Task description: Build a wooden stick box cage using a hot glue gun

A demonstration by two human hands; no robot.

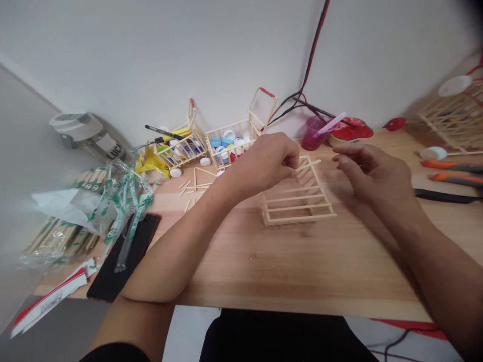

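A small open frame of thin wooden sticks (298, 206) rests on the wooden table, with slats across its near side. Over its far left part is my left hand (269, 161), fingers curled down and closed together. What they pinch, if anything, is hidden, and I cannot tell whether they touch the frame. To the right of the frame my right hand (373, 173) hovers apart from it, fingers loosely bent, a gap between thumb and forefinger and nothing visible in them. Cut stick pieces (194, 186) lie left of the frame, partly behind my left forearm.
Two stick carts (181, 151) (228, 146) filled with bottle caps stand by the wall. A purple cup (312, 133) and red-filled bowl (350, 131) are behind my right hand. Orange-handled tools (453, 166) lie right. Bagged sticks (60, 236), a black phone-like slab (113, 276) and a bottle (90, 133) occupy the left.
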